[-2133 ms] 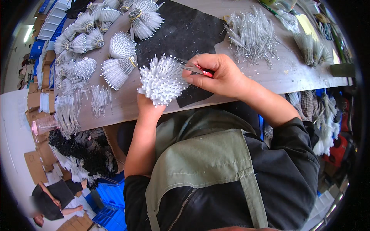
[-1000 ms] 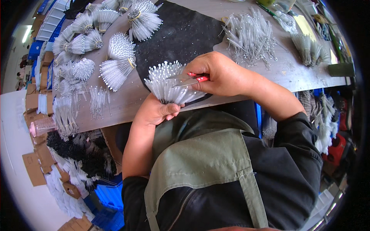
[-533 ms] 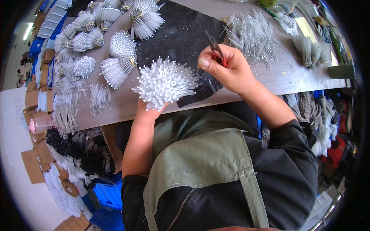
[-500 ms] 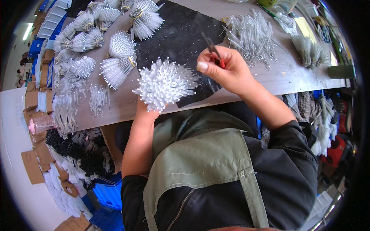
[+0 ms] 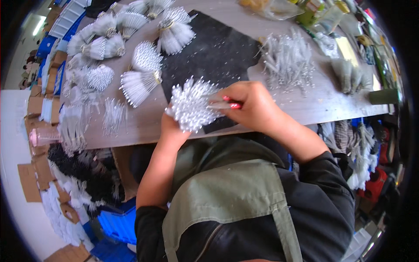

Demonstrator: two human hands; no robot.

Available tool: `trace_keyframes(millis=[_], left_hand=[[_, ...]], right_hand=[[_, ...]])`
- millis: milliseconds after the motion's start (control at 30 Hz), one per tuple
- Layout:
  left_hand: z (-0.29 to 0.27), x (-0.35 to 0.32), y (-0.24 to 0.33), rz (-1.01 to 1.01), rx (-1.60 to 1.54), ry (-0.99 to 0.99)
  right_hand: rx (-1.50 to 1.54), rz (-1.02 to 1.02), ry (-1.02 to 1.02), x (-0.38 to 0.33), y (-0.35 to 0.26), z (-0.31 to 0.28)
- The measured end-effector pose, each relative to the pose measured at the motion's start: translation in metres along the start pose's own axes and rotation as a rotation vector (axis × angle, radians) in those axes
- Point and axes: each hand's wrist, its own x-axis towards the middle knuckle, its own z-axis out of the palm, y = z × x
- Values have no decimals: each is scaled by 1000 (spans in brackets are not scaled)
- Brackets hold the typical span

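My left hand (image 5: 173, 126) is closed round a bundle of thin white wire brushes (image 5: 194, 105); most of its fingers are hidden beneath the bundle. The brush tips fan out upward in a dense round head. In my right hand (image 5: 255, 107) is a small red-handled metal tool (image 5: 235, 105), gripped between thumb and fingers. Its thin metal end reaches to the right side of the bundle; whether it is scissors or tweezers cannot be made out. Both hands are above the near edge of a black mat (image 5: 214, 48), which is dotted with white bits.
Tied brush bundles (image 5: 142, 83) stand and lie on the left of the table (image 5: 144, 126). A loose heap of brushes (image 5: 288, 61) lies to the right of the mat, with more bundles (image 5: 347, 74) beyond. A pink-capped bottle (image 5: 43, 136) is at the left edge; blue crates (image 5: 118, 222) stand below.
My right hand has come down and left, bringing the tool from upright above the mat to the brush bundle. The view has shifted slightly; the bundle stays in my left hand.
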Motion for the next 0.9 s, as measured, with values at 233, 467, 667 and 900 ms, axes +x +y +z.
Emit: trace_keyframes(millis=[233, 467, 667, 900], left_hand=[[4, -34, 7, -311, -612, 138], [12, -86, 31, -291, -122, -19], [12, -118, 29, -460, -221, -101], [6, -129, 8, -480, -415, -128]], right_hand=[[51, 73, -56, -13, -4, 25], [122, 90, -193, -50, -2, 32], [251, 167, -253, -79, -4, 45], [303, 183, -206, -90, -11, 59]])
